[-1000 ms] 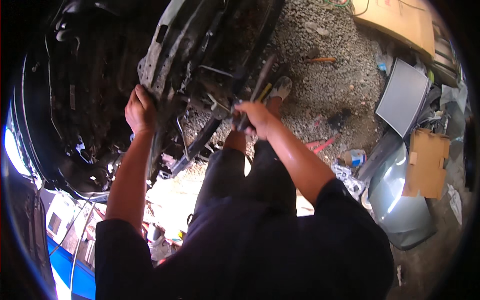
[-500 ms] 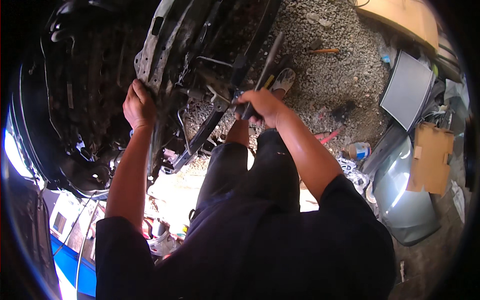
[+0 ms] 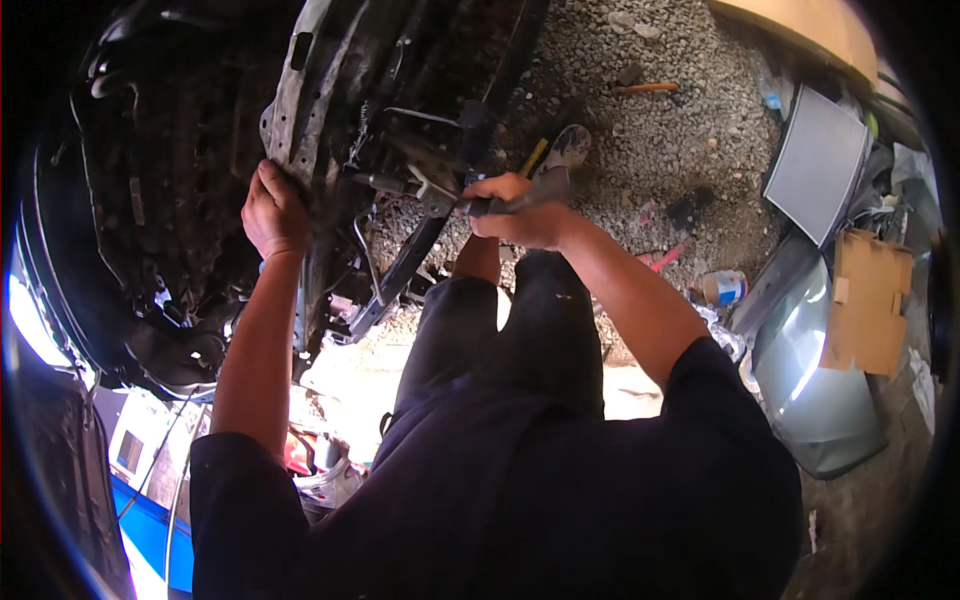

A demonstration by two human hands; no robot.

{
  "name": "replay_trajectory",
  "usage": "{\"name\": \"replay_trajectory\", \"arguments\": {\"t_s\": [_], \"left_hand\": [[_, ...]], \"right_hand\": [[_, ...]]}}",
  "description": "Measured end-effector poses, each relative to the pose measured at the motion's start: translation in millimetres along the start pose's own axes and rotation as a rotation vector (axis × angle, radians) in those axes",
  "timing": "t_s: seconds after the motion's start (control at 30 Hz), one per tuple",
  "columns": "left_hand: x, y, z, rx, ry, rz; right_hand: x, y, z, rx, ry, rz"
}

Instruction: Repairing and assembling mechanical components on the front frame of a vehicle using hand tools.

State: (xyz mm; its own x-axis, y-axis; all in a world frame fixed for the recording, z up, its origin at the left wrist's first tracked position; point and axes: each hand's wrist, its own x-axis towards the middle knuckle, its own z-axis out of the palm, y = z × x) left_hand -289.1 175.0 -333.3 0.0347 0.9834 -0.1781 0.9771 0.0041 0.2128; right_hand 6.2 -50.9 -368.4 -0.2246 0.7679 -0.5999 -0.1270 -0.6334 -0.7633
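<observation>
At the left, my left hand (image 3: 273,212) is closed on the lower end of a pale, worn metal rail (image 3: 298,120) with holes in it, part of a dark vehicle body. Its fingertips are hidden behind the edge. My right hand (image 3: 525,212) grips a long dark metal bar tool (image 3: 545,192), which looks foreshortened and tilted across the fist. The tool's near end is beside a metal bracket (image 3: 436,195) on a dark frame bar (image 3: 400,270). Whether they touch I cannot tell.
The dark vehicle body (image 3: 150,200) fills the left side. Gravel (image 3: 650,130) covers the ground beyond my shoe (image 3: 565,150), with an orange-handled tool (image 3: 647,88) on it. At the right are a grey panel (image 3: 817,165), cardboard (image 3: 868,305), a silver body panel (image 3: 810,390) and a can (image 3: 725,288).
The bar tool has swung from pointing away from me to lying low across my right hand, and that hand has turned with it. My left hand stays on the rail.
</observation>
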Motion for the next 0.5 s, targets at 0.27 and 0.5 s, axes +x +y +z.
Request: {"name": "replay_trajectory", "arguments": {"t_s": [0.27,0.5], "left_hand": [[-1,-4,2,0.04,0.029,0.029],[-2,-3,-8,0.058,0.259,0.342]], "right_hand": [[9,21,-3,0.63,-0.18,0.256],[3,-4,2,0.336,-0.094,0.3]]}}
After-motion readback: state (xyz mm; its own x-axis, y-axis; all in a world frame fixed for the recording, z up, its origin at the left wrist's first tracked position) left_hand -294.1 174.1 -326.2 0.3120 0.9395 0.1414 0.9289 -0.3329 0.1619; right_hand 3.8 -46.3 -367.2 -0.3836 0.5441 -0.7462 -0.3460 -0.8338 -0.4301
